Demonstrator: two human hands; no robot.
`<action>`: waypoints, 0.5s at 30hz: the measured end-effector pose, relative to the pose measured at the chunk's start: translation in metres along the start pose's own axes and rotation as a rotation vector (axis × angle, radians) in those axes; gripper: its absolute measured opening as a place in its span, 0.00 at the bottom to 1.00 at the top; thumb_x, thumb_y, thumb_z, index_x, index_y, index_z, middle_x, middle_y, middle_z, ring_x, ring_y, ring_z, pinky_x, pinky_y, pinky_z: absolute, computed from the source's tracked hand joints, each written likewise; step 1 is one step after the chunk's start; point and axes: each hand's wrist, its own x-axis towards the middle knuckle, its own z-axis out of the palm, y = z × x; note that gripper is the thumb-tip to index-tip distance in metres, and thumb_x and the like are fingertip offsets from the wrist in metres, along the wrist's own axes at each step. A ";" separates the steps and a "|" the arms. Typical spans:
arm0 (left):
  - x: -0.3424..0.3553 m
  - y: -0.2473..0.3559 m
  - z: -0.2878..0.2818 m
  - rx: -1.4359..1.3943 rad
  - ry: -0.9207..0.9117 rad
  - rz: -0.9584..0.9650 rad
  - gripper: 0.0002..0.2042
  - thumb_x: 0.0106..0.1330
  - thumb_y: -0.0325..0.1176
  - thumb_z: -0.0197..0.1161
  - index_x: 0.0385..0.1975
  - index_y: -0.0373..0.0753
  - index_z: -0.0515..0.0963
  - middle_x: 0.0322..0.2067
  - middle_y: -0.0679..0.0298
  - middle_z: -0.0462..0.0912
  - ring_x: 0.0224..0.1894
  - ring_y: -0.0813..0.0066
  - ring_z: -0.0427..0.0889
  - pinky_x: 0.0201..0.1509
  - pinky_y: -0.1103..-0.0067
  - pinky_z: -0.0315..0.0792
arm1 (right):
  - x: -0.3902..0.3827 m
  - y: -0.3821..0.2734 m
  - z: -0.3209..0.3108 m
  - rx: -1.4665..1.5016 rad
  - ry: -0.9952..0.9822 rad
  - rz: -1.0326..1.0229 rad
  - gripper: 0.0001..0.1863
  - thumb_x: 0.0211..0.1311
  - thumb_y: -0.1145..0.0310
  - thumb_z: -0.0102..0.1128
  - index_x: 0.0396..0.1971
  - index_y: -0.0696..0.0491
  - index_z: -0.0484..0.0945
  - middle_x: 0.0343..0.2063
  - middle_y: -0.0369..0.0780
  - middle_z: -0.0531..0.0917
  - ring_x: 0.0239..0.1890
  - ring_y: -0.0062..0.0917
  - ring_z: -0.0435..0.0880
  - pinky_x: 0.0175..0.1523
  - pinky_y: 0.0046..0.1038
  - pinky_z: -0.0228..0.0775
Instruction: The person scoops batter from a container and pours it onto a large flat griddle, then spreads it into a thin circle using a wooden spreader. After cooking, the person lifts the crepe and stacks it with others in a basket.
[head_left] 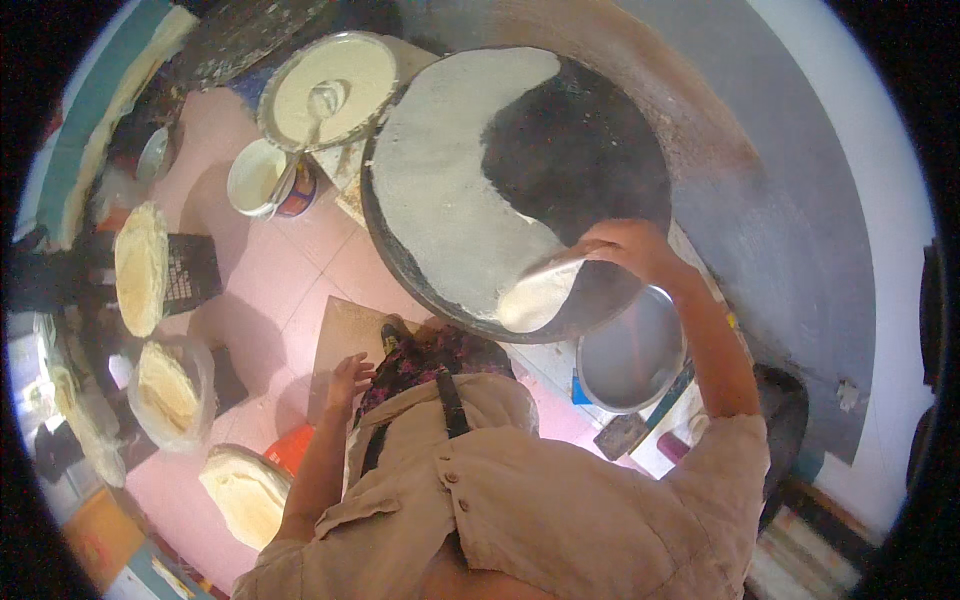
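Observation:
A large round black griddle (580, 130) lies in front of me. Pale batter (440, 160) covers its left side in a wide curved sheet, while the far right part is bare dark metal. My right hand (632, 250) reaches over the near right of the griddle, fingers closed on the end of a thin, flat batter spreader (553, 267). The spreader's edge meets a thicker patch of batter near the front rim; its exact shape is partly hidden by the hand. Low at my left side hangs my left hand (350, 380), open and holding nothing, its fingers slightly apart.
Left of the griddle stands a wide basin of batter (350, 75) with a ladle (318, 112) in it, beside a white bucket (258, 172). A metal pan (632, 352) sits right of me. Pale flatbreads (142, 270) lie in several piles at left, above pink floor tiles (305, 250).

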 end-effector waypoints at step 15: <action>0.054 0.046 -0.013 0.267 -0.323 0.060 0.24 0.65 0.53 0.52 0.51 0.39 0.71 0.44 0.57 0.79 0.44 0.67 0.80 0.46 0.72 0.73 | -0.024 -0.148 0.186 0.302 0.949 0.592 0.13 0.57 0.62 0.61 0.38 0.54 0.77 0.29 0.50 0.80 0.31 0.44 0.81 0.35 0.33 0.73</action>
